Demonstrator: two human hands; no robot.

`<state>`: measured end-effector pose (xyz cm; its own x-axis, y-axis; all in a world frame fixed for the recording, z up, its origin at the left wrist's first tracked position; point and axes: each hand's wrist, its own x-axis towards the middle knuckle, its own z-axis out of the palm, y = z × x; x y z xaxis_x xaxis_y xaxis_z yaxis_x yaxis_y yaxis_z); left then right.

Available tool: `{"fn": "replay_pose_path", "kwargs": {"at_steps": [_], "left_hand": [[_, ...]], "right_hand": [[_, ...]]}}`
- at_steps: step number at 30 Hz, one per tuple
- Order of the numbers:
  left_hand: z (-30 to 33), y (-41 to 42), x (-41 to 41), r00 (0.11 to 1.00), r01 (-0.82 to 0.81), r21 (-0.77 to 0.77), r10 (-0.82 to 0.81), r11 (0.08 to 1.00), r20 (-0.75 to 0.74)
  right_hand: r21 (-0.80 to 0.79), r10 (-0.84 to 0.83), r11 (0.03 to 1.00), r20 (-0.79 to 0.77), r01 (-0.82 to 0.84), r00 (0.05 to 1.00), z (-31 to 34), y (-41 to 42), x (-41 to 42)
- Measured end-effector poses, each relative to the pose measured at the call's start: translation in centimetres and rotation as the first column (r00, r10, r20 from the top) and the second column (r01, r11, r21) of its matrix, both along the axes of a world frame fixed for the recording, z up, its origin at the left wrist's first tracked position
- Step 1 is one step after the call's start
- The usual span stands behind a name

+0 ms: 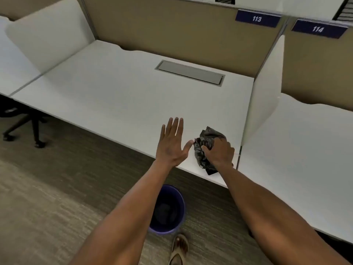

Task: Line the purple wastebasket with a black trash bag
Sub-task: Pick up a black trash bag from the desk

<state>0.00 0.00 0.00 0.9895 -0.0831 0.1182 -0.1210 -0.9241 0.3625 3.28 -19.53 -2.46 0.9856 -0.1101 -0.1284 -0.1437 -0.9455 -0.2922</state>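
Observation:
A crumpled black trash bag (205, 144) lies on the white desk (118, 92) near its front right corner. My right hand (219, 152) is closed over the bag, gripping it from above. My left hand (171, 144) hovers flat just to the left of the bag, fingers spread, holding nothing. The purple wastebasket (168, 209) stands upright on the carpet below the desk's front edge, between my forearms. Its inside looks dark and I cannot tell what is in it.
A white divider panel (263, 96) rises just right of the bag, with a second desk (305, 150) beyond. A grey cable hatch (191, 72) sits in the desk's back. An office chair base (23, 129) stands at far left. My sandalled foot (179, 249) is beside the wastebasket.

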Motion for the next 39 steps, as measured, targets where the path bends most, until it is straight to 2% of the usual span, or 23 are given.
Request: {"fn": "replay_pose_path", "kwargs": {"at_steps": [7, 11, 15, 18, 20, 22, 25, 28, 31, 36, 39], "left_hand": [[-1.5, 0.1, -0.9, 0.999, -0.026, 0.004, 0.026, 1.0, -0.044], [-2.0, -0.2, -1.2, 0.997, -0.044, -0.012, 0.043, 0.999, -0.058], [-1.5, -1.3, -1.1, 0.998, -0.034, -0.064, 0.031, 0.997, -0.055], [-1.4, -2.5, -1.8, 0.996, -0.059, -0.18, 0.048, 0.982, -0.069], [-1.6, -3.1, -2.3, 0.993, -0.069, -0.235, 0.043, 0.969, -0.111], [-1.7, -3.5, -2.9, 0.99, -0.074, -0.248, 0.041, 0.966, -0.136], [-1.1, -3.5, -3.3, 0.987, -0.103, -0.311, 0.058, 0.945, -0.151], [0.6, -3.2, -4.3, 0.988, -0.094, -0.459, 0.026, 0.883, -0.153], [2.3, -2.0, -6.6, 0.996, -0.046, -0.573, -0.006, 0.818, -0.089], [4.7, 2.0, -12.1, 0.999, 0.035, -0.554, -0.035, 0.832, 0.011], [6.4, 5.0, -17.0, 0.975, 0.173, -0.416, -0.097, 0.893, 0.199]], "right_hand": [[0.029, -0.013, 0.999, -0.005, 0.013, 1.0, -0.9, -0.3, 0.3], [0.164, -0.078, 0.984, 0.073, 0.065, 0.994, -1.0, -0.8, 0.2], [0.369, -0.242, 0.911, 0.11, 0.187, 0.964, 0.1, -0.9, 0.2], [0.546, -0.399, 0.785, 0.085, 0.292, 0.913, 1.6, -1.2, -0.3], [0.636, -0.44, 0.711, 0.071, 0.299, 0.895, 2.8, -1.4, -1.3], [0.709, -0.435, 0.652, 0.061, 0.268, 0.898, 3.9, -1.7, -2.5], [0.843, -0.398, 0.501, 0.025, 0.195, 0.917, 5.8, -1.5, -4.4], [0.896, -0.352, 0.429, 0.048, 0.116, 0.935, 8.0, -1.0, -5.9], [0.942, -0.336, 0.326, 0.035, 0.081, 0.941, 10.4, 0.0, -7.5], [0.988, -0.287, 0.125, -0.051, 0.09, 0.956, 13.4, 1.4, -10.9], [0.989, -0.272, -0.045, -0.145, 0.138, 0.951, 13.5, 1.9, -13.2]]}}
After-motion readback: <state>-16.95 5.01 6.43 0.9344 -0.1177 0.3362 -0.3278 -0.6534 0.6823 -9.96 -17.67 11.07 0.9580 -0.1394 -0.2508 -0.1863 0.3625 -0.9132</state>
